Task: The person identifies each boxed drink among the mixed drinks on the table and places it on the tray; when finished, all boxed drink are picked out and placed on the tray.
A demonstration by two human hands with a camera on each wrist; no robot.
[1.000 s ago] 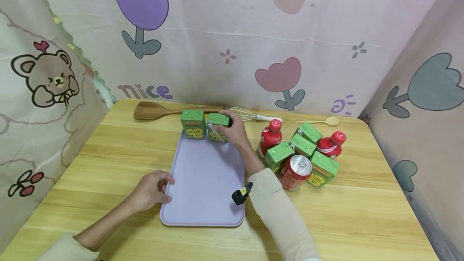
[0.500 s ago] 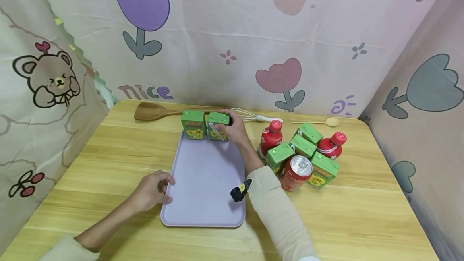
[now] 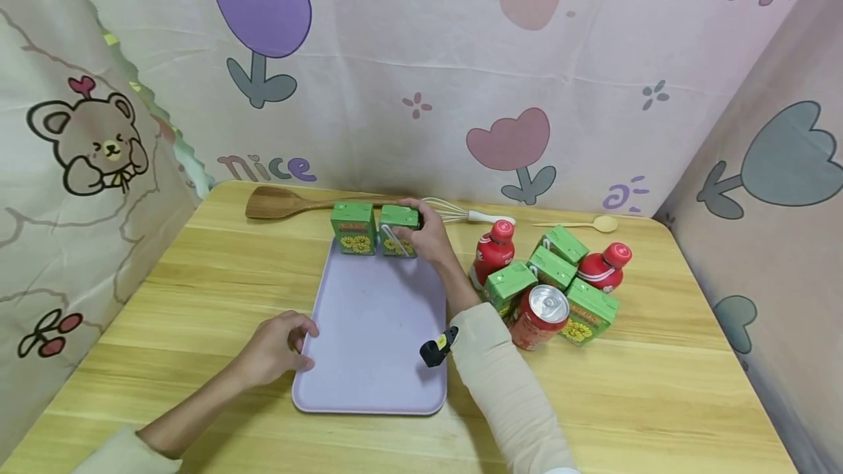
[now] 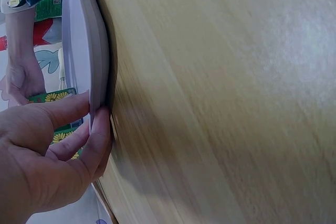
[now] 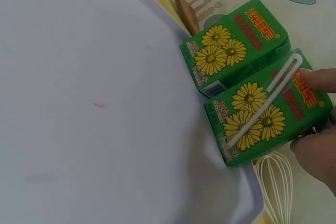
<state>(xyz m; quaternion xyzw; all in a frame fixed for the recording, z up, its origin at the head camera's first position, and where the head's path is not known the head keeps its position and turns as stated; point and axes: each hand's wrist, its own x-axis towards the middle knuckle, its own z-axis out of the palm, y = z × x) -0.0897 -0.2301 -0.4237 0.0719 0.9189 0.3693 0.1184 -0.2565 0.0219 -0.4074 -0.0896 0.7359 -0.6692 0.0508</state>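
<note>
A lilac tray (image 3: 372, 342) lies on the wooden table, and the left hand (image 3: 273, 346) pinches its left rim. In the left wrist view, the thumb and fingers of the left hand (image 4: 58, 156) sit on either side of the tray's edge (image 4: 97, 51). Two green drink cartons stand upright at the tray's far end. The right hand (image 3: 428, 236) grips the right carton (image 3: 397, 231), which has a white straw on its front. Beside it is the left carton (image 3: 354, 229); in the right wrist view the gripped carton (image 5: 270, 108) and its neighbour (image 5: 236, 48) are close together.
Right of the tray stand a red can (image 3: 538, 317), two red bottles (image 3: 494, 251) (image 3: 604, 267) and several green cartons (image 3: 588, 311). Along the back edge lie a wooden spatula (image 3: 276, 203), a whisk (image 3: 487, 217) and a small wooden spoon (image 3: 602, 224). Printed cloth (image 3: 369, 35) hangs behind the table.
</note>
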